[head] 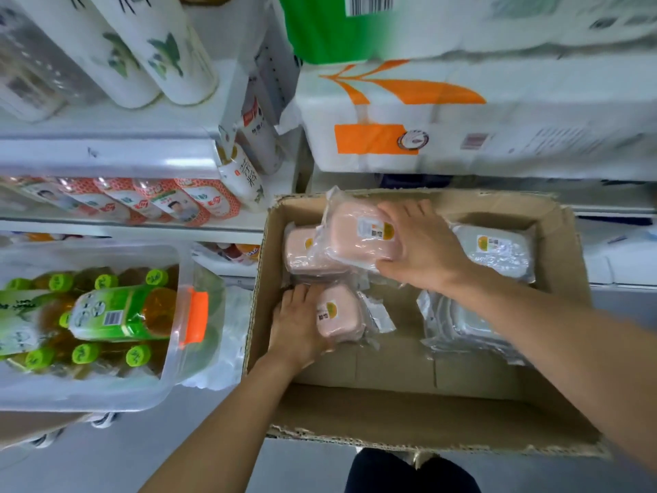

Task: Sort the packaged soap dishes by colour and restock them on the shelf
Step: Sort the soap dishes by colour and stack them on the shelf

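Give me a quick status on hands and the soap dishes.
Left hand grips a pink soap dish in the cardboard box. Right hand holds another pink one. White dishes unsorted beside.

Soap dishes lie in the box, apparently right of the bin.

A shop aisle, mid-restock

White shelves carry rows of bottled goods; right of them, wrapped tissue multipacks; below them, a cardboard carton of packaged stock.
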### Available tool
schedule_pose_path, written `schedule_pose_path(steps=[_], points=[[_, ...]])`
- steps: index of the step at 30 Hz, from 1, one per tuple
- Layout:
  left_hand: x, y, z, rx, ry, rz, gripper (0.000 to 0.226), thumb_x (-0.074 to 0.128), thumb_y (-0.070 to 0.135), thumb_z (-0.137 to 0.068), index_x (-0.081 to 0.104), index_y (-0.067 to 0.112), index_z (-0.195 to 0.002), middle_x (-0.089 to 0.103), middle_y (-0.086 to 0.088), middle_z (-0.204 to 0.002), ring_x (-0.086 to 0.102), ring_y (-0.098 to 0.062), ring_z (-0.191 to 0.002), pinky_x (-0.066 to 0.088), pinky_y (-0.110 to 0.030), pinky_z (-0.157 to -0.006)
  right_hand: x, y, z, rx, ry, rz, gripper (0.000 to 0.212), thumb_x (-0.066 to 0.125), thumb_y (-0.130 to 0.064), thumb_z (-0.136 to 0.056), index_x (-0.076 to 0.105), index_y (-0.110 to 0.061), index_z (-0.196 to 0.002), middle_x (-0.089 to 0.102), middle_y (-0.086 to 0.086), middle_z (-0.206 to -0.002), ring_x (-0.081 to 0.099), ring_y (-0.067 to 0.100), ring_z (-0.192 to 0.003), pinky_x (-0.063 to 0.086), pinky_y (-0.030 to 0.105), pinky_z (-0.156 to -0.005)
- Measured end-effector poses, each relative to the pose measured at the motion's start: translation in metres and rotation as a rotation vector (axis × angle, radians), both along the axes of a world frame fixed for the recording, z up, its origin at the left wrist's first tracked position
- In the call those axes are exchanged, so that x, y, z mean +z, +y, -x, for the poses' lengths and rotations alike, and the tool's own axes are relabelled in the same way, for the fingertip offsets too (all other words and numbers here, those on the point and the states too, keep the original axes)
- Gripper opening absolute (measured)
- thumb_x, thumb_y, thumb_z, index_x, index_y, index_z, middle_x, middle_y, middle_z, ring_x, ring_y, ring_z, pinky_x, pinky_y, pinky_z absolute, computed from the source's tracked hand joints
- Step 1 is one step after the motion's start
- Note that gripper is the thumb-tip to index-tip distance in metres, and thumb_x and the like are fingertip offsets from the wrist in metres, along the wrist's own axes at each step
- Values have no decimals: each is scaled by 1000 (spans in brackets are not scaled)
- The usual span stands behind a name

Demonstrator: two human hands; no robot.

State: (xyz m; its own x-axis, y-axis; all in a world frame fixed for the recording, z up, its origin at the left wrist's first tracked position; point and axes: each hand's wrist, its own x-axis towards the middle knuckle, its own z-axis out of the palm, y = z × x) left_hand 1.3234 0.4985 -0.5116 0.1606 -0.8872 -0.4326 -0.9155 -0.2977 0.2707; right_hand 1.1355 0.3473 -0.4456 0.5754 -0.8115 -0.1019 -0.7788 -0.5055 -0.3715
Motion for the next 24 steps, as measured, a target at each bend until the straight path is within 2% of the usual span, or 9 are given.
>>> schedule_pose_path(steps=[4, 6, 9, 11, 13, 15, 18, 20, 24], points=[[59, 1, 18, 132, 216, 38, 93, 77, 62, -62, 38, 32, -141, 43, 4, -131, 42, -19, -123, 41, -38, -104, 48, 16, 43, -111, -43, -38, 80, 75, -42, -67, 39, -23, -136, 49, -2, -128, 38, 19, -115, 38, 34, -95], [96, -2, 27, 154, 299, 89, 88, 79, 57, -66, 41, 28, -140, 43, 5, -131, 45, -16, -122, 40, -34, -105, 78, 22, 59, -175, -53, -50, 80, 74, -44, -67, 39, -26, -137, 50, -2, -127, 40, 19, -114, 37, 33, -94], [153, -11, 36, 158, 337, 152, 84, 80, 54, -68, 43, 25, -138, 45, 9, -124, 51, -13, -113, 43, -27, -96, 124, 26, 79, -289, -63, -60, 82, 72, -55, -65, 38, -31, -136, 50, -5, -123, 46, 20, -110, 40, 34, -88], [191, -20, 39, 137, 361, 219, 81, 80, 56, -64, 45, 29, -131, 47, 13, -120, 52, -8, -107, 45, -24, -90, 156, 28, 90, -344, -160, -57, 85, 69, -61, -60, 41, -31, -135, 52, -5, -119, 50, 20, -106, 46, 39, -89], [228, -31, 41, 100, 380, 290, 83, 78, 62, -57, 48, 33, -129, 52, 14, -119, 55, -6, -104, 50, -28, -90, 192, 31, 99, -372, -257, -23, 84, 72, -58, -60, 45, -28, -133, 54, -6, -113, 52, 18, -102, 49, 41, -88], [265, -42, 43, 66, 366, 356, 83, 75, 65, -53, 48, 33, -125, 54, 13, -114, 57, -7, -99, 51, -32, -88, 229, 34, 108, -384, -319, 29, 84, 74, -55, -62, 46, -26, -135, 55, -5, -118, 53, 17, -106, 49, 42, -92], [318, -51, 48, -1, 380, 451, 74, 80, 57, -59, 48, 34, -122, 52, 15, -111, 54, -2, -95, 45, -20, -78, 278, 35, 121, -400, -388, 100, 84, 76, -52, -65, 44, -24, -138, 53, -4, -128, 51, 15, -113, 46, 39, -97], [353, -57, 51, -65, 399, 495, 70, 80, 55, -61, 46, 38, -119, 50, 19, -110, 53, 3, -93, 40, -12, -73, 310, 33, 129, -405, -414, 143, 81, 77, -51, -66, 46, -24, -136, 51, -8, -123, 50, 13, -109, 46, 35, -94], [420, -75, 58, -134, 481, 556, 58, 83, 50, -65, 49, 39, -111, 55, 20, -108, 54, 8, -91, 42, -9, -72, 363, 18, 144, -401, -533, 219, 74, 83, -41, -67, 51, -24, -132, 54, -9, -121, 53, 10, -108, 45, 30, -93]])
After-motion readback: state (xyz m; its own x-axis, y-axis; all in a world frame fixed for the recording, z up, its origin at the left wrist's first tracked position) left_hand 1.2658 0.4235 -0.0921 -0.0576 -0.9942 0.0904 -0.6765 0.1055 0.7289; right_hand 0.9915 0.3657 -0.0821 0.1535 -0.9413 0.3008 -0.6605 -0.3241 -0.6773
